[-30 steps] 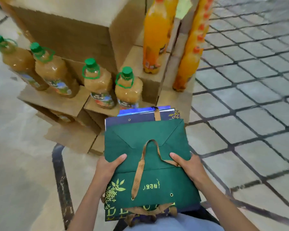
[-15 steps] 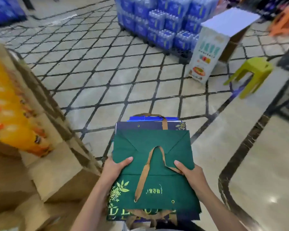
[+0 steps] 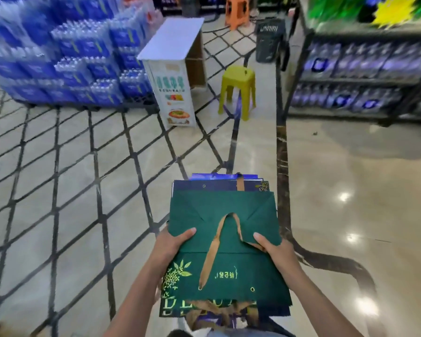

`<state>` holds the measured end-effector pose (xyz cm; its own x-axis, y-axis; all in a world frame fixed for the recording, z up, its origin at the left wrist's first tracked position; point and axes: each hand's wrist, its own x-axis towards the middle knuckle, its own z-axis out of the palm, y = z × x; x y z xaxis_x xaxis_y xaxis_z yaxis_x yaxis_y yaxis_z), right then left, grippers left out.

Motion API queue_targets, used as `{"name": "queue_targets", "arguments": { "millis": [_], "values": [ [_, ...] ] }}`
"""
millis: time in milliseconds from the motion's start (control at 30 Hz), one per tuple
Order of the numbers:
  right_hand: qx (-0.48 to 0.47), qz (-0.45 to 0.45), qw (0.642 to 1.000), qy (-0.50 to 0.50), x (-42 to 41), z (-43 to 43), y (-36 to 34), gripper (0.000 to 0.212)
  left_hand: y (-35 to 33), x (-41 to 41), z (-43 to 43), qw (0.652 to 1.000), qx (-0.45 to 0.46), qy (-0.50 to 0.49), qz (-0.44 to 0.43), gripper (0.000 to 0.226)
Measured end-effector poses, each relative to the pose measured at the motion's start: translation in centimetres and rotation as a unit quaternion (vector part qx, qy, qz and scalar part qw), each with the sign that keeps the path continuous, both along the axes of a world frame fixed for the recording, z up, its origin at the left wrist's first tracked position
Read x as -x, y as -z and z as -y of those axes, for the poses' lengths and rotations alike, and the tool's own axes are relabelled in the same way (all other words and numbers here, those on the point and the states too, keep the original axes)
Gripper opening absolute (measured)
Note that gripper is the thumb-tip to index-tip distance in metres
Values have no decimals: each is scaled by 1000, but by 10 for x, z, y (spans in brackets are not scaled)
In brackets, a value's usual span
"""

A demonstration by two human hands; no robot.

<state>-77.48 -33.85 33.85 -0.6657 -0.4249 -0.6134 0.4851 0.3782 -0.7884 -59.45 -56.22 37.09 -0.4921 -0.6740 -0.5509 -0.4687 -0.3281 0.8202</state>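
Shop aisle, tiled floor [image 3: 58,178]; water packs [image 3: 71,62] far left, yellow stool [image 3: 238,88] far centre. Flat bag stack [image 3: 248,261] near centre, green bag on top, held level. Left grip [image 3: 173,242] and right grip [image 3: 275,249] clamped on stack sides, thumbs on top. Step, likely: carrying. Next: choose drop spot, lower stack evenly to avoid slipping.

Blue bags [image 3: 219,186] mostly hidden beneath green bag [image 3: 224,210]; water packs [image 3: 71,57] blurred.

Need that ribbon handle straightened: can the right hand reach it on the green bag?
Probably yes. The right hand grips the green bag at its edge, thumb right beside the ribbon handle, which lies bare on top; nothing covers it.
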Motion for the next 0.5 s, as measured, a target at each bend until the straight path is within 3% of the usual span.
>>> {"name": "queue_targets", "arguments": {
  "millis": [300, 500],
  "values": [
    [-17, -30, 997, -66, 78, 133, 3, 22, 24, 51, 107, 996, -28, -90, 1, 59],
    [-41, -31, 993, -104, 148, 266, 22, 32, 45, 108, 227, 992, -42, -121, -1, 58]
  ]
}}
